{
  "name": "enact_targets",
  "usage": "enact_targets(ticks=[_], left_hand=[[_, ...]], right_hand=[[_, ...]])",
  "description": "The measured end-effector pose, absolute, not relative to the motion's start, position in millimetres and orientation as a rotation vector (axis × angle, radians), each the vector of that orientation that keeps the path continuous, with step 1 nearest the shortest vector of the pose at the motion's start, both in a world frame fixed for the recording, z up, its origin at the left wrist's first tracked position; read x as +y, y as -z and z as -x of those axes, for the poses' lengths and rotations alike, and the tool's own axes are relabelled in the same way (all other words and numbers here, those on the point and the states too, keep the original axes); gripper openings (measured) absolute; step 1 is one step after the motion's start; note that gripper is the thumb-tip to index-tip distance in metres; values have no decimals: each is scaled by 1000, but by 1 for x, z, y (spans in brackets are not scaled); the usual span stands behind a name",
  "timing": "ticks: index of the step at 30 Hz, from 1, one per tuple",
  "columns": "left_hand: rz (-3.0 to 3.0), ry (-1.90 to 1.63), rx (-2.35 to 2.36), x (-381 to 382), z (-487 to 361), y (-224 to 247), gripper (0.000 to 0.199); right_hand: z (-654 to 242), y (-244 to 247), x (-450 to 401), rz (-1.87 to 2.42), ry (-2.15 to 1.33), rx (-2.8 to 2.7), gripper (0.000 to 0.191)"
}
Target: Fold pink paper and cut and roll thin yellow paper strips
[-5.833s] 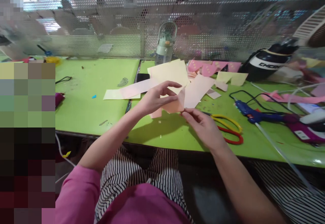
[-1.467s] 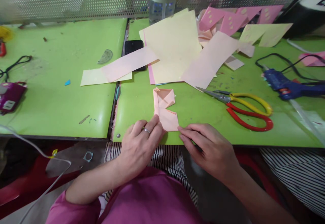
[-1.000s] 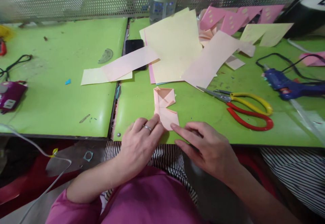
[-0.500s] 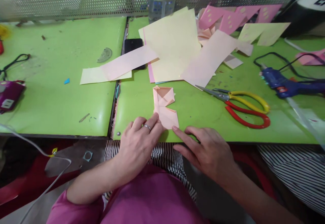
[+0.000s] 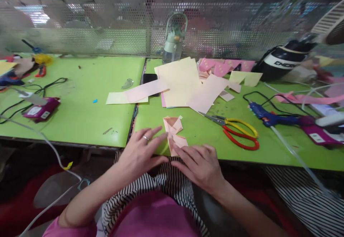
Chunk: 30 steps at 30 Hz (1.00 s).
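Observation:
A small folded piece of pale pink paper (image 5: 176, 126) lies flat near the front edge of the green table, with creased flaps at its top and lower parts. My left hand (image 5: 142, 147), wearing a ring, is at its left side with the fingers spread and the fingertips at the paper's edge. From the lower right, my right hand (image 5: 200, 161) rests its fingertips on the paper's lower part, the fingers stretched out. Right of the paper lie scissors (image 5: 228, 126) with one yellow and one red handle, blades pointing left.
Behind the folded paper lie a cream sheet stack (image 5: 180, 81), a loose pink sheet (image 5: 208, 93) and paper strips (image 5: 146, 90) over a black phone (image 5: 150, 77). A blue glue gun (image 5: 268, 115) lies at right. A water bottle (image 5: 173, 43) stands by the perforated screen (image 5: 107, 33).
The view has tilted up and shows more of the screen. My right hand has moved left onto the paper's lower part. My left hand's fingers have spread, and the lower flap looks folded over.

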State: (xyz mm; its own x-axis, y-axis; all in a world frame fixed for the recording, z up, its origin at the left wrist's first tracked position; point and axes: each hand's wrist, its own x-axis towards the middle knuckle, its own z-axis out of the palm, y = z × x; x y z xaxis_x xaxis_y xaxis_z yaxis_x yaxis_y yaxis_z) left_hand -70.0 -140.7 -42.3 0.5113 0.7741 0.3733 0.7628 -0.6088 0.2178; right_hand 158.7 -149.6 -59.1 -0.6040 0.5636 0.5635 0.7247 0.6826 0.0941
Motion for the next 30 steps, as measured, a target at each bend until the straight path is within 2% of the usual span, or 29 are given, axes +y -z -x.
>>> enact_targets(ticks=[2,4,7,8,11,18,27,30], left_hand=[[-2619,-692,1414,-126,86,30,48],[-2533,-638,1386,-109,97,21,52],[-2375,-615,1201,-79,102,16,69],[-2310,-654,1099,-69,101,15,71],[-2097,-718,862,-44,94,11,67],[-2024,-595,1215,-16,81,13,47],[-2071,-561,1344,-15,80,27,29],[-2068,-576,1358,-18,80,24,35]], right_hand=[[-160,58,-150,921,425,-2396,22],[-165,55,-148,892,279,-2313,20],[-174,45,-133,1130,-337,-1843,10],[-176,43,-125,1221,-569,-1627,10],[-181,40,-95,1294,-772,-1448,28],[-189,50,-53,1366,-989,-1525,44],[-191,50,-45,1392,-858,-1625,37],[-191,53,-44,1386,-829,-1623,38]])
